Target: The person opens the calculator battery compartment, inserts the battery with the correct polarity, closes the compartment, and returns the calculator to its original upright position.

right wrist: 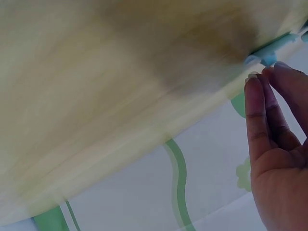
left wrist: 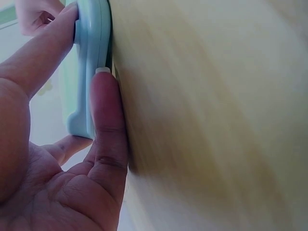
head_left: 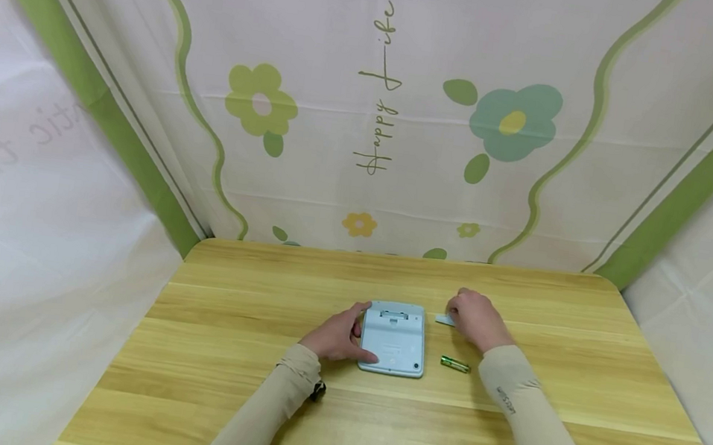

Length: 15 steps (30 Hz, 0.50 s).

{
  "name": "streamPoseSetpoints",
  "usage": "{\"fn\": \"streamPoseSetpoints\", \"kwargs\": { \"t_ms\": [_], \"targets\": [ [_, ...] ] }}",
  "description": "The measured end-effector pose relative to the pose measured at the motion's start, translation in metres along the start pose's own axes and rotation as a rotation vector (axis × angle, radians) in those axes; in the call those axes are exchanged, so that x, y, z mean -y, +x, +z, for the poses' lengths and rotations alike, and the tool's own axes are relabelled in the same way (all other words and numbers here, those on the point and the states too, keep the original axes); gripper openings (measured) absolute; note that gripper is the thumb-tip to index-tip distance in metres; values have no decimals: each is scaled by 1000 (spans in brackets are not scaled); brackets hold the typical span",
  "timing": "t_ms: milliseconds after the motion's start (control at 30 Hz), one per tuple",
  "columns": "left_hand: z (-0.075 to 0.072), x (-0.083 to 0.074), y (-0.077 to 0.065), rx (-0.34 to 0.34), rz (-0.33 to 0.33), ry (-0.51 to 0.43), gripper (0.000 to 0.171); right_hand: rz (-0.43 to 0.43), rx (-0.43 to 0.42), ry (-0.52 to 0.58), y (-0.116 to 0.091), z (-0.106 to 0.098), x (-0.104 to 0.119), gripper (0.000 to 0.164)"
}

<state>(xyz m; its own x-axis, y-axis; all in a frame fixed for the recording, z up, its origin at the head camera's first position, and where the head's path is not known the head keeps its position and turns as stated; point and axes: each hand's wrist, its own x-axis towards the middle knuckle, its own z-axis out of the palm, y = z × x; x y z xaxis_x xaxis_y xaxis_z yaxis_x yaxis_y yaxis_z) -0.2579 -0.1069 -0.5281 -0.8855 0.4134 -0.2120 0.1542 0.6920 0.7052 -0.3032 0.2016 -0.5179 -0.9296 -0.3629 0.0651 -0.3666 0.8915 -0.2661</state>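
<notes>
A light blue calculator point(head_left: 392, 340) lies back side up on the table, its battery compartment point(head_left: 394, 315) uncovered near the far edge. My left hand point(head_left: 337, 333) grips it by its left side. In the left wrist view, the thumb presses on the back of the calculator point(left wrist: 86, 96) while a finger lies along its edge by the tabletop. To the right, my right hand point(head_left: 477, 320) pinches the small blue battery cover point(head_left: 444, 319) close to the table; the hand hides part of it. In the right wrist view, the cover point(right wrist: 273, 50) shows at the fingertips.
A green battery point(head_left: 456, 364) lies on the wooden table point(head_left: 227, 386), right of the calculator and nearer to me than the cover. A patterned curtain point(head_left: 307, 186) hangs behind the table's far edge, with white cloth at both sides.
</notes>
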Motion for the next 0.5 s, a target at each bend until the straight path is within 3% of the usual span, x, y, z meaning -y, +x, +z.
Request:
{"fn": "streamPoseSetpoints", "kwargs": {
  "t_ms": [500],
  "targets": [
    [0,-2,0,-4,2,-19,112,-81,-54,37,-25,-21,3,15]
  ]
}}
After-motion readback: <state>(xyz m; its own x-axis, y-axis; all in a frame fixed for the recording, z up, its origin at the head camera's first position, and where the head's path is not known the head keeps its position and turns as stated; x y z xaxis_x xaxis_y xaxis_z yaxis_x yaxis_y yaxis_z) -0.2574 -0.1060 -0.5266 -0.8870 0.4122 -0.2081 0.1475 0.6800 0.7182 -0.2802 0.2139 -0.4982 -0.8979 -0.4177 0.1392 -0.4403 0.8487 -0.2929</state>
